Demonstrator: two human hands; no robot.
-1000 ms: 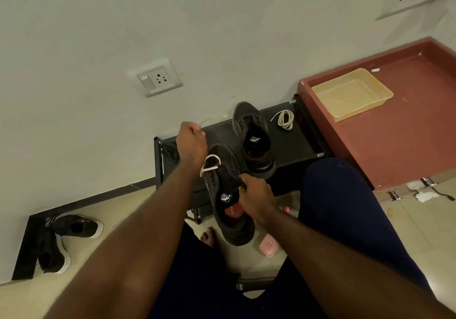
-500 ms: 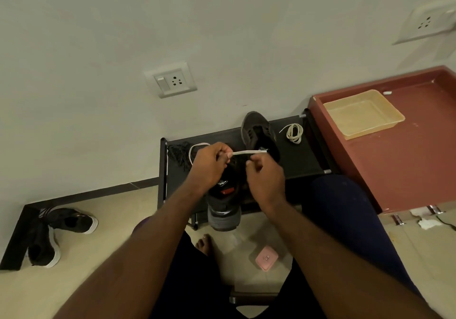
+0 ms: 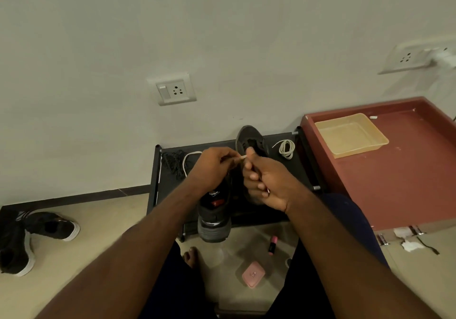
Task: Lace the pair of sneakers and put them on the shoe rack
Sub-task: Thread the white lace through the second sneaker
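Note:
A dark sneaker [image 3: 214, 216] hangs heel-down over the front edge of the black shoe rack [image 3: 299, 168], its toe hidden behind my hands. My left hand [image 3: 214, 168] pinches the tip of a white lace [image 3: 190, 157] that loops off to the left over the rack. My right hand [image 3: 264, 183] is curled close beside it, fingers at the lace tip and over the sneaker's upper. The second dark sneaker [image 3: 251, 141] stands on the rack behind my hands. A coiled white lace [image 3: 286, 149] lies to its right.
A dark tangled lace [image 3: 172, 162] lies on the rack's left end. A red cabinet [image 3: 394, 170] with a yellow tray [image 3: 350, 135] stands right of the rack. Another pair of black shoes [image 3: 37, 235] sits on the floor at left. A pink case [image 3: 253, 274] and pink tube [image 3: 272, 244] lie by my foot.
A second ago my left hand pulled the lace up while the right held the sneaker's side. Both hands have since come together at the lace tip above the shoe.

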